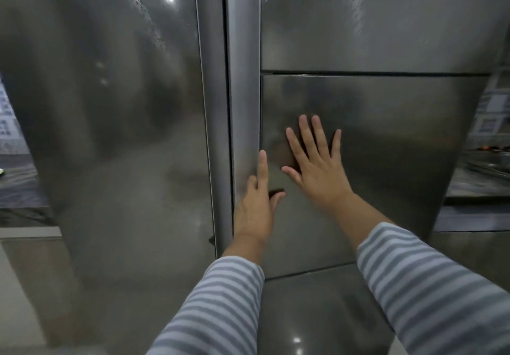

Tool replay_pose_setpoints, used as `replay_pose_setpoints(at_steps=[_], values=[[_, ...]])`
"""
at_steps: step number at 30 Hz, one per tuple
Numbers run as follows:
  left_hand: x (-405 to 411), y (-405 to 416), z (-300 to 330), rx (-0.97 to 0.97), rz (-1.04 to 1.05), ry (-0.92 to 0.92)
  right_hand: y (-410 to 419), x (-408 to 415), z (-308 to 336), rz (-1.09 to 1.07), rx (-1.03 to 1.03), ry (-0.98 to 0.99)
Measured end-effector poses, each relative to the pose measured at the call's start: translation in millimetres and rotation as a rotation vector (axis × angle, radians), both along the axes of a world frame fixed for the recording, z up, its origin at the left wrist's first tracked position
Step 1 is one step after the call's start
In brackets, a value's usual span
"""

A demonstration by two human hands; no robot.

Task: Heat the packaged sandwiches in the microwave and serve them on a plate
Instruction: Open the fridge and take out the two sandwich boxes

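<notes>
Stainless steel fills the view: a tall refrigerator [358, 37] with the person pressed close to it. On its middle drawer panel [386, 161] the right hand [317, 167] lies flat, fingers spread and straight, gripping nothing. Just left of that panel, at its edge by the vertical handle strip [244, 106], the left hand [255, 205] points its index finger up along the seam, thumb out; whether the other fingers are hooked behind the edge I cannot tell. No sandwiches, microwave or plate show. Pushing flat won't open a drawer, and smooth steel may let fingers slip
</notes>
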State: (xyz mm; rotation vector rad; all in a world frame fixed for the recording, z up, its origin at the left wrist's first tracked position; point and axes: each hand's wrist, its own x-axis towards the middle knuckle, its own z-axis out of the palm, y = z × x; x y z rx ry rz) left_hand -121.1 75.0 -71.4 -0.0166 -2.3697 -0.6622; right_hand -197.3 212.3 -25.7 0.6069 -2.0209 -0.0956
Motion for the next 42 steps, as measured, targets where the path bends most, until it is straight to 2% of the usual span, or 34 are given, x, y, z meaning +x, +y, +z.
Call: replay_pose_setpoints(at_steps=[11,16,21,23,27,33,38,42], values=[[115.1,34.5,3.8,0.016,-0.335,-0.035,43.1,151.6,-8.4,-0.112,-0.142,-0.308],[162.3,26.0,6.4,-0.259,-0.349,0.146,57.6,209.3,-2.7,-0.103,-0.247,-0.192],[180.9,40.5,15.2,-0.154,-0.194,0.351,68.5,250.3,18.1,-0.087,-0.199,-0.045],[186.1,49.5,16.1,-0.146,-0.164,0.322,75.1,265.1,20.3,-0.093,-0.130,-0.013],[198.2,71.8,15.6,-0.165,-0.147,0.055,96.3,289.1,18.3,-0.113,0.013,0.003],[215.0,111.5,10.4,-0.181,-0.098,-0.015,118.7,306.5,7.1,-0.182,0.186,-0.032],[214.7,138.9,3.2,-0.290,-0.067,-0.102,145.9,309.7,5.1,-0.377,0.335,-0.106],[216.0,164.5,0.7,-0.344,-0.086,-0.091,177.3,312.8,2.7,-0.451,0.318,-0.153]])
